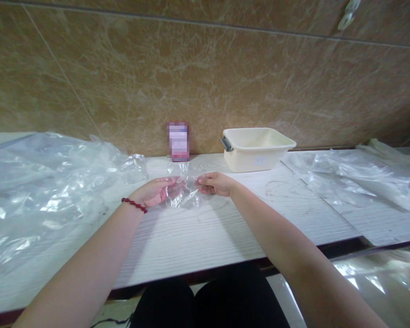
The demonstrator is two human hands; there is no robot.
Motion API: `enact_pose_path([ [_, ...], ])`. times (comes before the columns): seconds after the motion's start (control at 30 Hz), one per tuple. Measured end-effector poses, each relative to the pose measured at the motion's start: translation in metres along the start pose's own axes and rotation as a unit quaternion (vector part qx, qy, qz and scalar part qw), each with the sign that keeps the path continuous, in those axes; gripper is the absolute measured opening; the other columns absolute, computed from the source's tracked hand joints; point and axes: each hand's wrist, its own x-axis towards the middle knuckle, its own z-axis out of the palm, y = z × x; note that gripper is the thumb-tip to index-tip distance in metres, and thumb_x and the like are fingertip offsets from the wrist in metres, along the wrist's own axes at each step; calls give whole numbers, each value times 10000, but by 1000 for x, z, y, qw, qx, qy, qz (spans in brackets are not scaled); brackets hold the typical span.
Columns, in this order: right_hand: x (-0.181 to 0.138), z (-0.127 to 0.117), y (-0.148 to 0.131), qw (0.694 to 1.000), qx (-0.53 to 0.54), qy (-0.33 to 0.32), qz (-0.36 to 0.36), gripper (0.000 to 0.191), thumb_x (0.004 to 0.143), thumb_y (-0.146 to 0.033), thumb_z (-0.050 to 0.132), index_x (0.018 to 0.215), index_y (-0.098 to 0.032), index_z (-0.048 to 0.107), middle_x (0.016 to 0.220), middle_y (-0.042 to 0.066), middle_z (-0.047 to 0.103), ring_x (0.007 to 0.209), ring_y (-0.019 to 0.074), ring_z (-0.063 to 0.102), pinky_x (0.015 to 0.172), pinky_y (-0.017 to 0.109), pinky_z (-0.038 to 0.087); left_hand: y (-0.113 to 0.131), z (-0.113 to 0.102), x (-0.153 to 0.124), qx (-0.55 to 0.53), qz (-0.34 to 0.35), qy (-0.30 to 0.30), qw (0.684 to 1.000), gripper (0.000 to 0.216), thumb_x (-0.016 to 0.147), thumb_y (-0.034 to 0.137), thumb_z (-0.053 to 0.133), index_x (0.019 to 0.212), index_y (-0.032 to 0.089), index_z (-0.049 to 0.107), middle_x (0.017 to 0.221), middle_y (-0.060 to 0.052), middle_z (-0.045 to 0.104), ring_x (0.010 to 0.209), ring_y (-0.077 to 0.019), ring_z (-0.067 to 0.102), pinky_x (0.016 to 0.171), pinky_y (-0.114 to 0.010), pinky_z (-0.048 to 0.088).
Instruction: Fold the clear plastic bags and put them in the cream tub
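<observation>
1. The upper half of the frame is being filled by a brown marbled wall.
2. Below, a white table is being seen.
3. At the left, it is being covered by heaped clear plastic.
4. At the right, clear sheets are being spread.
5. Right of centre, a cream tub is being shown.
6. At the centre, a small clear film is being gripped by the left hand; its right edge is being pinched by the right hand.
7. Just above, a blurred rectangular object is being displayed.
8. On the left wrist, a red bracelet is being worn.
</observation>
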Motion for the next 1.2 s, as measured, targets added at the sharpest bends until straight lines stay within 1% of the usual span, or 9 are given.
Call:
enact_pose_path([
  [0.13,1,0,0,1000,1,18,-1,85,701,-167,585,784,-149,594,822,26,619,629,64,582,604,180,496,2,0,-2,46,-6,-22,999,302,714,176,542,1015,152,548,1078,-82,564,1014,-203,498,892,-339,381],
  [0.27,0,1,-1,1000,-8,24,4,62,706,-167,581,763,-144,582,796,24,617,622,63,583,580,167,495,2,-1,-3,57,-21,-19,998,322,724,149,524,1046,151,525,1118,-89,536,1015,-183,498,899,-326,376],
  [0.37,0,2,-1,999,-11,36,4,42,713,-154,571,751,-138,567,757,19,615,575,52,575,534,150,487,2,-1,-2,30,-29,-17,999,299,733,160,517,1032,148,535,1091,-84,555,1000,-177,508,893,-311,379],
  [0.5,2,1,-1,999,-12,47,3,69,731,-117,540,792,-149,550,679,2,609,537,54,572,493,145,478,3,0,-2,-30,-36,-20,999,265,736,151,517,998,142,557,1015,-69,599,965,-155,530,858,-248,401],
  [0.7,1,3,-2,998,-25,50,-10,89,768,-141,492,847,-161,530,574,-12,589,499,56,564,439,121,448,2,-2,0,-74,-39,-10,996,243,747,95,490,981,125,552,938,-85,625,818,-125,592,748,-214,465],
  [0.83,-1,4,-5,998,-7,54,-39,127,784,-134,464,885,-173,529,565,-17,591,488,46,554,455,121,446,2,-1,0,-84,-23,1,996,270,761,89,467,1023,128,523,928,-108,621,804,-146,599,691,-233,489],
  [0.97,0,3,-5,995,42,42,-78,151,789,-110,441,885,-177,537,575,-19,596,522,47,564,515,140,459,2,0,-1,-86,2,1,996,307,767,115,472,1070,160,497,934,-103,617,809,-162,599,681,-258,496],
  [1.07,3,0,-2,992,64,42,-103,128,779,-104,448,837,-170,542,568,-23,589,533,50,568,549,159,464,2,1,-2,-100,11,3,995,298,769,111,468,1055,185,506,925,-89,621,806,-159,600,688,-264,493],
  [1.2,8,-3,0,988,81,49,-120,52,755,-135,487,724,-166,513,600,-25,593,539,55,569,560,180,463,1,1,-1,-117,28,17,993,253,762,80,463,978,193,532,881,-68,631,798,-148,600,681,-257,491],
])
